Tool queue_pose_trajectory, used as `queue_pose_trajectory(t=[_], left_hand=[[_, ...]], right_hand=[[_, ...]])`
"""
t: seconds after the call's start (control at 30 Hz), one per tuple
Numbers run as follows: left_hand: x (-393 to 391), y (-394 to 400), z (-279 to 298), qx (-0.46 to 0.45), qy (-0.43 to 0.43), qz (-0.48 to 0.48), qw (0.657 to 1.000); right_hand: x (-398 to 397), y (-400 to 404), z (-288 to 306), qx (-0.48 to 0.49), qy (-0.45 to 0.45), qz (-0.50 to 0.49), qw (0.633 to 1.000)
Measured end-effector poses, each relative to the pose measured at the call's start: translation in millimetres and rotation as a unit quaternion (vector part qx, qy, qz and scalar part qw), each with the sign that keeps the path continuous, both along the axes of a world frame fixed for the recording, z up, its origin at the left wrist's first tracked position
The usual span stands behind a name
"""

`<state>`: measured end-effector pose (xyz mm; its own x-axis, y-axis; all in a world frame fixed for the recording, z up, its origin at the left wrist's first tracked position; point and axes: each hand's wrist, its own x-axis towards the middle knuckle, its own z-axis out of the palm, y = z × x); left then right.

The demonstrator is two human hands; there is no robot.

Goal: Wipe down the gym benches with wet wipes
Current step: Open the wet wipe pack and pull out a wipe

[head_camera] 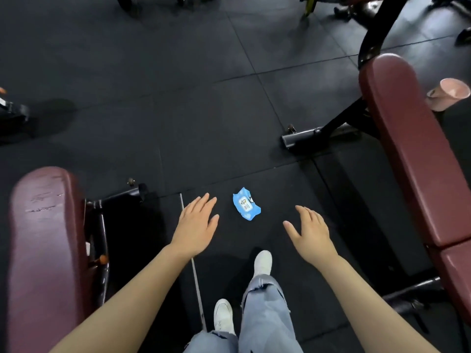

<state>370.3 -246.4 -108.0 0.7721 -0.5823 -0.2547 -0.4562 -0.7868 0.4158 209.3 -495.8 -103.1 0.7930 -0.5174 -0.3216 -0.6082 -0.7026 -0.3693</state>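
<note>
Black rubber floor [153, 98] fills the frame. A maroon padded bench [413, 154] runs down the right edge, another bench [43, 250] sits lower left. Left hand [196, 225] and right hand [311, 233] hover at lower centre, fingers spread, holding nothing. Between them, slightly higher, a blue wet-wipes pack [246, 204] lies on the floor. A pink cup [448, 94] stands at right.

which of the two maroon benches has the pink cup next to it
The bench on the right. A pink cup sits just beyond its far edge. The bench on the left has no cup by it; its pad shows scuffed, worn marks.
</note>
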Motion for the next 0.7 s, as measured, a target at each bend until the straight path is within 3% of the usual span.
queue_pose_trajectory(t=[0.4, 0.7], left_hand=[[99.0, -99.4, -149.5, 0.015, 0.120, 0.135, 0.983], [138.4, -131.0, -331.1, -0.013, 0.216, 0.184, 0.959]], right_hand=[[175.5, -126.6, -173.5, 0.071, 0.126, 0.014, 0.989], [251.4, -126.5, -393.3, 0.092, 0.224, 0.065, 0.968]])
